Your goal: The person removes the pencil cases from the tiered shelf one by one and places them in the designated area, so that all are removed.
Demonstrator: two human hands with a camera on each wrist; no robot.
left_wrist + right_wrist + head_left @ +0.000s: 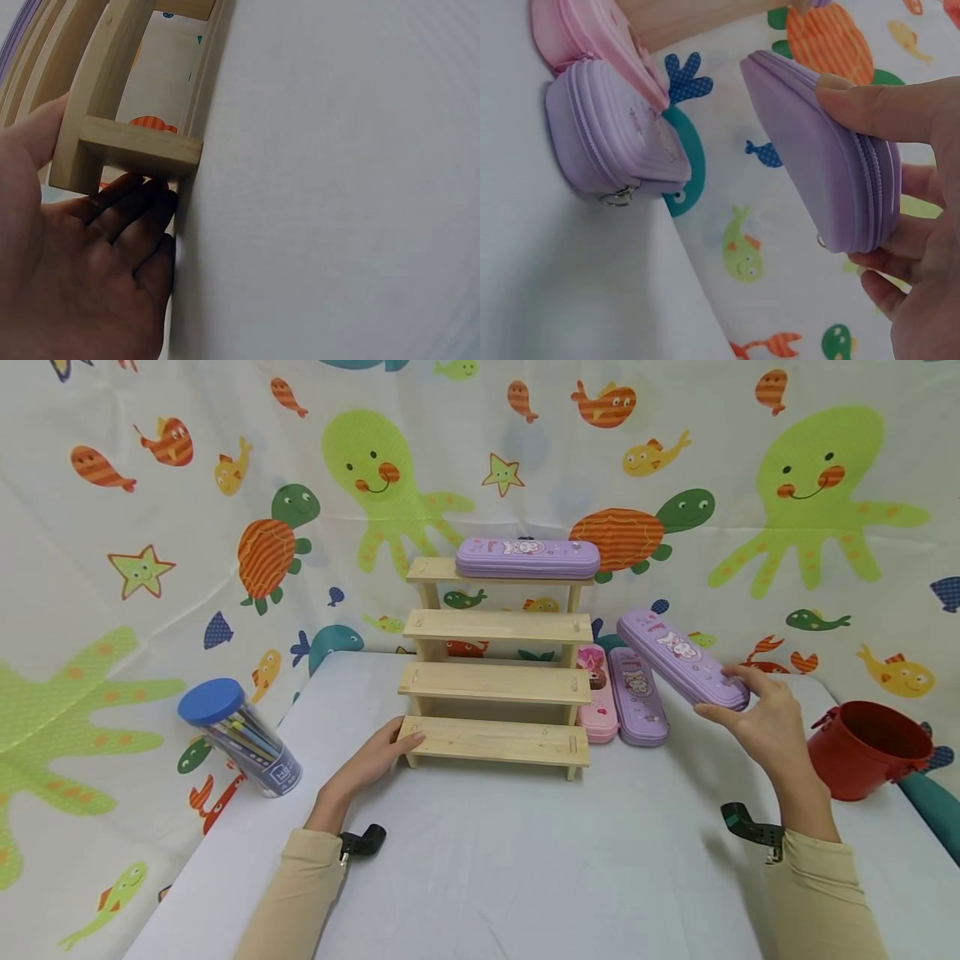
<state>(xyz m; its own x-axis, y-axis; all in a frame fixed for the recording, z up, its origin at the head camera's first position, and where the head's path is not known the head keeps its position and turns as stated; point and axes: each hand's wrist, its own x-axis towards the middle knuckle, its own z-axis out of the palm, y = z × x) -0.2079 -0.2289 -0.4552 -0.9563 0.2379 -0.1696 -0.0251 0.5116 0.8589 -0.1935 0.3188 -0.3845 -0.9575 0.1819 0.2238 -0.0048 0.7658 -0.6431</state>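
My right hand (765,718) grips the near end of a purple zippered pencil case (682,658), thumb on one side and fingers on the other. In the right wrist view the case (810,150) is raised above the table, tilted. My left hand (375,758) holds the left end of the lowest step of a wooden tiered shelf (495,739), thumb on top and fingers beneath. Another purple pencil case (525,560) lies on the top step. Beside the shelf's right side, a purple case (637,697) and a pink case (597,714) lie on the table.
At the left stands a clear tub with a blue lid (212,702), holding pencils. A red bucket (862,752) stands at the right edge of the white table (525,860). Behind hangs a curtain (562,452) printed with sea animals.
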